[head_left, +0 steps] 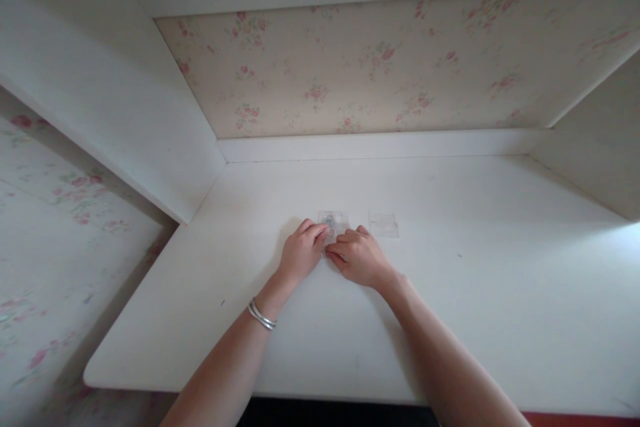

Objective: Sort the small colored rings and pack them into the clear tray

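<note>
I judge peeling underway: left hand (301, 252) and right hand (359, 257), fingers curled, pinch a clear sticker (334, 221); a second film (384, 224) lies at 3 o'clock.

Small clear plastic square (334, 221) with a round grey mark at its centre, lying flat on the white desk; its near edge is covered by fingertips. Second clear plastic square (384, 224), unmarked and flat, lies just to its right, apart, untouched.

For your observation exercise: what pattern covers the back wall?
Back wall: pink flowers on cream, head view.
</note>
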Tool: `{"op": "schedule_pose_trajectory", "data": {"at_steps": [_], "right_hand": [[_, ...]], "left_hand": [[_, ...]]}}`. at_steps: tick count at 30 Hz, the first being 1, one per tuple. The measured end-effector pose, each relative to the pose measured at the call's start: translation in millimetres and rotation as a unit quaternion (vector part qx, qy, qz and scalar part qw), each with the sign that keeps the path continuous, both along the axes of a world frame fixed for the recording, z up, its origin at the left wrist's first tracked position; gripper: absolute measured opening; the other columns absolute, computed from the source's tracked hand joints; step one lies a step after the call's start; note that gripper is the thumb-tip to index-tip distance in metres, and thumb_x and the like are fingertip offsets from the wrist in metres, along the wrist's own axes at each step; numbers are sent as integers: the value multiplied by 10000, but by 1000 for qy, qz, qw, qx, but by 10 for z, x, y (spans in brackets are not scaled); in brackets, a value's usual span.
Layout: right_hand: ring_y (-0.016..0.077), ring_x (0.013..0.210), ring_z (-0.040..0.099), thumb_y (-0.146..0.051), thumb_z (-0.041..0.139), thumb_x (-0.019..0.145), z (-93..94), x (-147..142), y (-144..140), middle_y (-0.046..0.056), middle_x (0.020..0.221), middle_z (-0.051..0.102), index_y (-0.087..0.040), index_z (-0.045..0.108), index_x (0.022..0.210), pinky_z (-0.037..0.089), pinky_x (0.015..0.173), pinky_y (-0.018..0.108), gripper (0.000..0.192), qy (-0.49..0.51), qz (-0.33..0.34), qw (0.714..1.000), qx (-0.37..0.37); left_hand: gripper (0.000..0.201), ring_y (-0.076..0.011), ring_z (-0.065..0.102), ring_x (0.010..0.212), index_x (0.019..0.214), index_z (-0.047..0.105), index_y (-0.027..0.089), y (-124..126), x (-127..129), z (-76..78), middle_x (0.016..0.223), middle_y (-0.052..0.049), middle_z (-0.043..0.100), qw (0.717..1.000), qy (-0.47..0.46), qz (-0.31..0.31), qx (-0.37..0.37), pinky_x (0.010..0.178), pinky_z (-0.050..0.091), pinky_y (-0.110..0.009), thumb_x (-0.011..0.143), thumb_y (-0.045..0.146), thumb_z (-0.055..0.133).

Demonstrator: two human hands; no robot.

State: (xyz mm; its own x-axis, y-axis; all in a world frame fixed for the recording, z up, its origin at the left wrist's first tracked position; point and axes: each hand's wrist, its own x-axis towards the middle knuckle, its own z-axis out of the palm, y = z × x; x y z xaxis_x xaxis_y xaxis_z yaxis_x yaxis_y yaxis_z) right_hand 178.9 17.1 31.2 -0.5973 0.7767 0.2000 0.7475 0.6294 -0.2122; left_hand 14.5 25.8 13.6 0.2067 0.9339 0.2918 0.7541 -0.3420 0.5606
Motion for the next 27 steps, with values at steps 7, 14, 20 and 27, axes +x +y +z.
{"op": "schedule_pose_trajectory", "data": {"at_steps": [7, 14, 20, 27], "right_hand": [[148, 770, 555, -259, 477, 885, -2, -5, -10, 17, 741, 663, -254, 702, 809, 260, 722, 305, 237, -2, 7, 1000, -5], [151, 799, 564, -233, 496, 883, -16, -27, -24, 9, 783, 669, -250, 682, 833, 258, 728, 303, 193, -2, 8, 1000, -17], [152, 815, 562, -247, 503, 892, -22, -33, -33, 6, 815, 665, -248, 669, 855, 248, 725, 306, 171, -6, 16, 1000, -18], [150, 811, 555, -245, 492, 903, -10, -26, -34, 6, 796, 655, -253, 671, 868, 241, 735, 308, 183, -7, 26, 999, -22]], "left_hand": [[246, -125, 590, 814, 1055, 596, 230, -73, -92, 81, 986, -37, 607, 1000, 9, 23, 10, 741, 462, -227, 921, 306, 404], [222, -119, 597, 784, 1024, 608, 239, -106, -281, 87, 979, -33, 608, 999, 39, 17, 4, 730, 465, -223, 909, 292, 425], [216, -119, 588, 759, 987, 623, 241, -129, -275, 107, 948, -27, 612, 998, 65, -9, -14, 700, 450, -222, 906, 293, 429], [238, -119, 590, 761, 957, 638, 250, -156, -303, 134, 918, -19, 612, 993, 92, -63, -36, 709, 442, -221, 914, 284, 407]]}}
